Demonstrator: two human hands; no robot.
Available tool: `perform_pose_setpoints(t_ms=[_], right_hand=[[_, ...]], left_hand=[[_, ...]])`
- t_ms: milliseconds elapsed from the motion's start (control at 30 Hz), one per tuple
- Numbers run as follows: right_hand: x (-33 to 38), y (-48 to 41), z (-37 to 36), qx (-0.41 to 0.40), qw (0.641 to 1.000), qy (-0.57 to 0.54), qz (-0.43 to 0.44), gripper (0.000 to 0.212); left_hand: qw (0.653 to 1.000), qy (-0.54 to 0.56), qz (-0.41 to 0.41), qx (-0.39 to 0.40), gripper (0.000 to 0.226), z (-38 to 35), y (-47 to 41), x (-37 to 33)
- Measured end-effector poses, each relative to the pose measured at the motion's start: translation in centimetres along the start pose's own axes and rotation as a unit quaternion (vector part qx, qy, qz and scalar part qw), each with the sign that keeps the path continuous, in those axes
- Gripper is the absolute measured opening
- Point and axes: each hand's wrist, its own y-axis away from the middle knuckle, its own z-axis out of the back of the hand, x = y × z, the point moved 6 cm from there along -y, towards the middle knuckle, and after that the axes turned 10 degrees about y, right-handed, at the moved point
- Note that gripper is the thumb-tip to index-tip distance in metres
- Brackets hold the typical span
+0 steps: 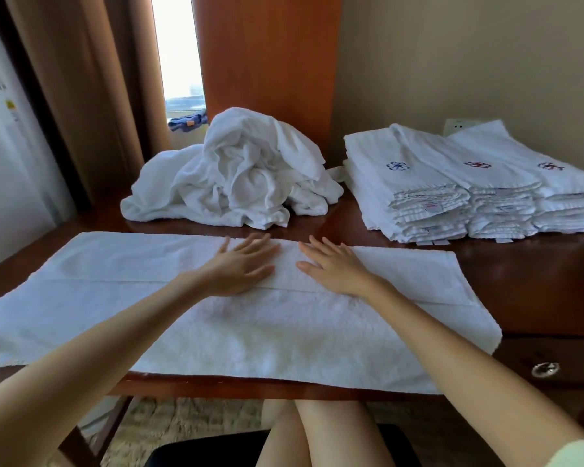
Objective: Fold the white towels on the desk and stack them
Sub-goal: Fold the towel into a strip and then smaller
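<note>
A white towel [284,335] lies spread lengthwise along the near edge of the desk [536,284], reaching almost from the left edge to past the middle, its near hem just over the desk's front edge. A fold line runs the length of the towel, and the far half lies as a second layer on top.

Both hands rest palm down on that far layer, close together near the towel's middle. The left hand [241,264] has its fingers straight and spread, pointing toward the far edge. The right hand [334,269] lies just beside it, fingers likewise straight and flat on the cloth. Neither hand grips anything.

Behind the towel, by the far edge and left of the middle, sits a heap [236,176] of crumpled white towels. At the far right corner stand the stacks [469,193] of folded towels, side by side and overlapping, each top one bearing a small embroidered mark.

A metal knob [545,369] shows on the desk's front at the right. A brown curtain [81,96] hangs at the left, and a socket [454,127] sits on the wall behind the stacks.
</note>
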Motion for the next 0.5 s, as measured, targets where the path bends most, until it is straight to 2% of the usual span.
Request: perform_pose_setpoints(t_ms=[67,167,233,333,500], right_hand=[[-0.2,0.9,0.4,-0.011,1.0,-0.008,0.007,0.063],[-1.6,4.3,0.2,-0.041,0.999,0.004,0.036,0.066],[-3.7,7.2,-0.2,-0.032,0.998,-0.011,0.046,0.065],[-8.6,10.5,0.1,-0.011,1.0,-0.018,0.002,0.062],[-15.8,12.7,0.4,-0.006,0.995,-0.042,-0.087,0.058]], left_hand=[[0.999,0.019,-0.031,0.014,0.061,-1.0,0.3,-2.4],[1.0,0.026,-0.01,0.013,0.068,-1.1,0.6,-2.9],[0.999,0.019,0.011,0.031,0.072,-0.8,0.6,-2.8],[0.998,0.011,0.031,0.047,0.083,-0.9,-0.3,-5.0],[0.993,0.04,-0.097,0.06,0.078,-3.9,-2.6,-14.9]])
